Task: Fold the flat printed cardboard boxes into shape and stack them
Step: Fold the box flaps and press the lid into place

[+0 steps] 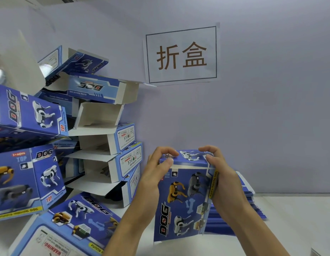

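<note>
head view: the box in hand stands upright on the white table, just in front of the stack of flat blanks at the right. the left hand grips its upper left corner, thumb across the front edge and fingers curled over the top flap. the right hand grips the upper right side, fingertips hooked on the same flap. the step looks like closing the top end. to do it well, keep the side walls square with the palms, press the flap down evenly from both corners, and guide its tuck tab inside the front wall rather than over it; whether the side dust flaps are already folded in i cannot tell, as the fingers hide them. the pile of folded boxes at the left leans unevenly against the wall, so the finished one wants a flat, settled spot.
</note>
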A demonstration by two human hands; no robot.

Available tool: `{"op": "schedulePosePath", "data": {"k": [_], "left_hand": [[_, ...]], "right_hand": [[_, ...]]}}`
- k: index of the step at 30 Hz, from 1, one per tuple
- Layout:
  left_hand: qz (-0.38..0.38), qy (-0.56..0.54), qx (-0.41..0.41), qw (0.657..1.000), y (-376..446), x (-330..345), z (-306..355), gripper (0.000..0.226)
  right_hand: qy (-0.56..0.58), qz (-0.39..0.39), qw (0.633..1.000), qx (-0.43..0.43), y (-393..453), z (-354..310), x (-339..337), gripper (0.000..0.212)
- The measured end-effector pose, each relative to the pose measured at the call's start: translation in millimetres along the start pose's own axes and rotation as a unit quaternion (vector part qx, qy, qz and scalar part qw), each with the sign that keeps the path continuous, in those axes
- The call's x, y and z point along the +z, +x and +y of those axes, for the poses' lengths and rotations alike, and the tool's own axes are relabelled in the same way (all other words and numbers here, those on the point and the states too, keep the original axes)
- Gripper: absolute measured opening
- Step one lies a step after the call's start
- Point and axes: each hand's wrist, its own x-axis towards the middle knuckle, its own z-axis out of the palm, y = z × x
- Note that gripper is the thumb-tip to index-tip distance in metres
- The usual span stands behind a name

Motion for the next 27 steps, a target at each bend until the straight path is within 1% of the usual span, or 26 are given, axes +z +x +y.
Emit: {"op": "schedulePosePath", "data": {"k": [3, 5, 7, 8, 11, 13, 15, 18, 19, 21, 23, 25, 27], "left_hand": [[-0.019, -0.029, -0.006, 0.999, 1, -8, 1, 0.018], [-0.009, -0.022, 0.003, 1.000, 1, -8, 2, 0.017], [0.002, -0.007, 0.014, 1.000, 1, -5, 3, 0.011], [0.006, 0.003, 0.021, 1.000, 1, -4, 3, 0.008], [0.012, 0.031, 0.042, 0.999, 1, -2, 4, 0.012], [0.005, 0.042, 0.047, 0.998, 1, -3, 3, 0.013], [-0.014, 0.031, 0.032, 0.999, 1, -7, 2, 0.011], [-0.035, -0.001, -0.002, 0.999, 1, -13, 0, 0.026], [-0.040, -0.003, -0.005, 0.999, 1, -14, 0, 0.029], [-0.054, -0.009, -0.003, 0.999, 1, -14, 0, 0.037], [-0.044, -0.024, -0.006, 0.999, 1, -11, 0, 0.040], [-0.033, -0.031, -0.005, 0.999, 1, -10, -1, 0.039], [-0.041, -0.045, -0.003, 0.998, 0, -12, -1, 0.040]], "right_hand": [[0.009, -0.016, 1.000, 0.006, 0, -2, -2, 0.009], [0.002, -0.014, 1.000, 0.000, 0, 0, -3, 0.014], [-0.011, -0.004, 1.000, -0.010, 2, 3, -3, 0.007], [-0.015, -0.004, 1.000, -0.016, 3, 4, -3, 0.007], [-0.027, -0.007, 0.999, -0.025, 2, 6, 0, 0.008], [-0.033, -0.001, 0.999, -0.031, 2, 6, -1, 0.009], [-0.039, 0.007, 0.999, -0.031, 0, 3, 0, 0.011], [-0.051, 0.016, 0.998, -0.030, -1, -1, -1, 0.013], [-0.050, 0.016, 0.998, -0.026, 0, -1, -2, 0.013], [-0.026, 0.008, 1.000, -0.011, 2, -1, -6, 0.023], [-0.014, 0.006, 1.000, 0.001, 4, -2, -9, 0.026], [-0.011, 0.003, 1.000, 0.005, 4, -4, -8, 0.020], [-0.008, 0.004, 1.000, 0.014, 3, -5, -7, 0.013]]}}
